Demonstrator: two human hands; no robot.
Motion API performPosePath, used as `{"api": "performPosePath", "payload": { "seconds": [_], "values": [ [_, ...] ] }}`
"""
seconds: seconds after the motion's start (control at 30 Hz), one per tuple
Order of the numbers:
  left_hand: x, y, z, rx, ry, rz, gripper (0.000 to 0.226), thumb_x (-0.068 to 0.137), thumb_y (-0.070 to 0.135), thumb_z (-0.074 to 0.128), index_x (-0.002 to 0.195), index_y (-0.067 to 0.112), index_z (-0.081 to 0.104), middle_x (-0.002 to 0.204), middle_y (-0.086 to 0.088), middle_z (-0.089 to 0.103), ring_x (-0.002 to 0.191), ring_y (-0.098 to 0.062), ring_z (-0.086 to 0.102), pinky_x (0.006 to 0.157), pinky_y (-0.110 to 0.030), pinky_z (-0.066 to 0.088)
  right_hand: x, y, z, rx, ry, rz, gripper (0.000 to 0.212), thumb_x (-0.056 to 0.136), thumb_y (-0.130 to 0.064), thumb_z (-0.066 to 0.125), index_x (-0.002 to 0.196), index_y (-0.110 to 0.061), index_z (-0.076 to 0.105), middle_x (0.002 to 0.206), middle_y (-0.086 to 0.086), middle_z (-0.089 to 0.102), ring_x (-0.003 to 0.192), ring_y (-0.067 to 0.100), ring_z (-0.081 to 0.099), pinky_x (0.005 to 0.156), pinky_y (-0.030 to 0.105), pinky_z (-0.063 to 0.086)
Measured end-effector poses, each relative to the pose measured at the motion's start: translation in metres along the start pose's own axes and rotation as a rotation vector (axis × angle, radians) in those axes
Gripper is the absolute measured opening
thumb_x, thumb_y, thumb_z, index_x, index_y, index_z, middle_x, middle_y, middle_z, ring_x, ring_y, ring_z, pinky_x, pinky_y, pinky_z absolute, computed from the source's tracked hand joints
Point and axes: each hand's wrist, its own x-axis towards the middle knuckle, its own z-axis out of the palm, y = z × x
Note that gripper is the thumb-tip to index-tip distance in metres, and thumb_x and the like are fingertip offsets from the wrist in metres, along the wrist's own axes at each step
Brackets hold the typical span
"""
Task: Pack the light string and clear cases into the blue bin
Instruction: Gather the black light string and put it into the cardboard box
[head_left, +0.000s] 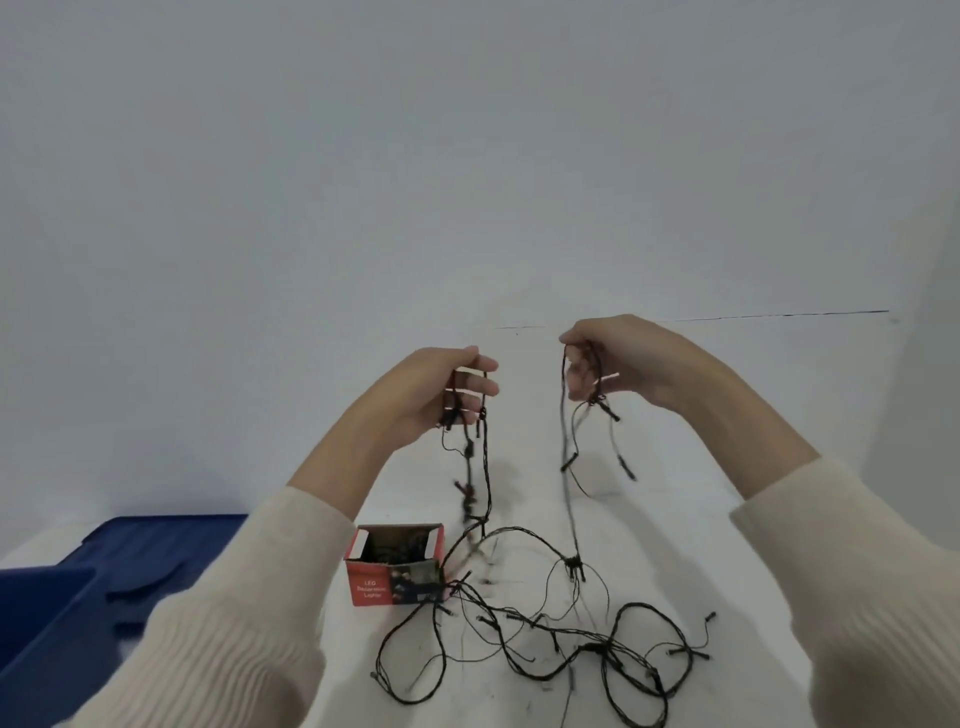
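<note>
Your left hand (441, 387) and right hand (618, 364) each curled round a lifted strand of the light string (571, 618). The rest lay tangled on the counter (701, 535) at 5 o'clock, its lowest loops cut off. At 8 o'clock, your sleeve (234, 623) hid part of the blue bin (62, 613).

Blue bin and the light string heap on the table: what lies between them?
In the head view, an open red box stands between the blue bin and the light string heap; the left sleeve also crosses that stretch.
</note>
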Motion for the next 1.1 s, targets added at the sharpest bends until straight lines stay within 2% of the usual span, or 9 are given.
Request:
{"api": "performPosePath", "payload": {
  "seconds": [0.17,0.27,0.4,0.47,0.6,0.73,0.8,0.97,1.1],
  "values": [
    [-0.003,0.0,0.015,-0.033,-0.173,-0.1,0.044,0.097,0.044,0.038,0.085,0.009,0.063,0.071,-0.008,0.069,0.062,-0.02,0.067,0.065,-0.03,0.051,-0.011,-0.017,0.02,0.05,-0.242,0.003,0.032,0.096,-0.024,0.044,0.103,-0.002,0.066,0.072,0.017,0.066,0.066,0.027,0.065,0.058,0.033,0.055],
    [-0.003,0.002,0.021,0.001,-0.218,-0.088,0.045,0.093,0.047,0.043,0.074,0.011,0.062,0.061,-0.003,0.056,0.054,-0.018,0.058,0.06,-0.028,0.047,-0.024,-0.023,0.037,-0.24,-0.325,-0.037,0.032,0.095,-0.028,0.047,0.1,-0.004,0.067,0.087,0.019,0.071,0.08,0.024,0.068,0.072,0.039,0.059],
    [-0.002,0.011,0.016,0.051,-0.085,0.041,0.019,0.094,0.017,0.05,0.079,0.011,0.06,0.052,0.005,0.054,0.052,-0.011,0.055,0.056,-0.024,0.05,-0.029,-0.025,0.029,-0.373,-0.054,-0.179,0.031,0.09,-0.035,0.055,0.086,-0.009,0.073,0.075,0.008,0.071,0.07,0.019,0.067,0.065,0.027,0.055],
    [-0.005,0.021,0.012,0.06,-0.062,0.058,0.016,0.095,0.015,0.049,0.081,0.011,0.057,0.047,0.006,0.045,0.041,-0.008,0.045,0.051,-0.021,0.05,-0.024,-0.016,0.02,-0.297,0.117,-0.237,0.017,0.085,-0.025,0.063,0.097,-0.014,0.066,0.08,0.004,0.064,0.074,0.018,0.061,0.063,0.026,0.051],
    [-0.015,0.04,0.021,0.302,-0.137,0.098,0.018,0.094,0.017,0.049,0.079,0.011,0.058,0.045,0.009,0.026,0.039,-0.008,0.023,0.042,-0.018,0.035,-0.001,0.015,0.042,-0.217,-0.059,-0.219,0.081,0.071,-0.013,0.078,0.134,-0.031,0.031,0.115,0.005,0.053,0.103,0.015,0.053,0.086,0.027,0.041],
    [-0.029,0.065,0.023,0.098,-0.169,0.222,0.02,0.095,0.016,0.047,0.077,0.014,0.055,0.041,0.013,0.023,0.035,-0.005,0.02,0.043,-0.017,0.031,0.02,0.064,0.074,0.036,-0.043,-0.073,0.033,0.086,-0.005,0.061,0.115,-0.016,0.053,0.078,0.007,0.068,0.063,0.003,0.064,0.061,0.017,0.04],
    [-0.034,0.075,0.011,-0.025,-0.159,0.295,0.021,0.095,0.016,0.047,0.076,0.014,0.053,0.041,0.013,0.022,0.035,-0.004,0.019,0.041,-0.016,0.03,0.026,0.098,0.077,0.139,-0.047,0.005,0.018,0.09,-0.003,0.053,0.106,-0.008,0.059,0.069,0.01,0.069,0.058,0.011,0.066,0.057,0.019,0.044],
    [-0.038,0.05,-0.022,-0.173,0.004,0.333,0.021,0.097,0.017,0.044,0.078,0.013,0.05,0.04,0.013,0.022,0.034,-0.003,0.021,0.039,-0.014,0.03,0.03,0.126,0.052,0.297,-0.062,0.155,0.021,0.083,-0.02,0.069,0.094,-0.002,0.063,0.052,0.005,0.058,0.055,0.023,0.062,0.067,0.034,0.056],
    [-0.037,0.028,-0.048,-0.402,0.111,0.3,0.023,0.098,0.016,0.042,0.076,0.013,0.049,0.04,0.012,0.022,0.031,-0.004,0.02,0.038,-0.014,0.03,0.031,0.123,0.029,0.074,-0.116,0.128,0.028,0.077,-0.033,0.074,0.092,-0.01,0.065,0.052,-0.004,0.029,0.046,0.013,0.028,0.054,0.026,0.043]
  ]
}}
